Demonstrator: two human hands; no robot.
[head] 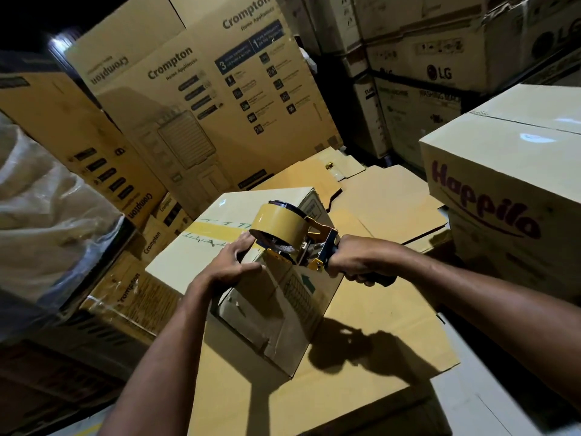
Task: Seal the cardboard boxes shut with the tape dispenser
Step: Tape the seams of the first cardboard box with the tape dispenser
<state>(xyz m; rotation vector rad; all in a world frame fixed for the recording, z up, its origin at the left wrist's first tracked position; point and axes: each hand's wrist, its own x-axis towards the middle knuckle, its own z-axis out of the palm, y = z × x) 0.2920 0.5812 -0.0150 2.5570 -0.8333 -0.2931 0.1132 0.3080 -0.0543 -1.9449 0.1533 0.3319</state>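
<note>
Sitting in the centre of the frame, the cardboard box (201,250) is already carrying a tape strip (204,229) along its top seam, and the tape dispenser (292,234) is meeting its near top edge. The right hand (352,259) is wrapping tightly around the dispenser handle, while the left hand (232,265) is lying nearly flat with spread fingers on the box top, gripping nothing. I think the left palm should be pressing firmly while the tape is going down the front face toward the flattened cardboard (377,325) below.

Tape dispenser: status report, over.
Right grip holds tape dispenser at near edge. Left grip flat, steadying cardboard box. Tape strip across top seam. Nothing obstructing.
</note>
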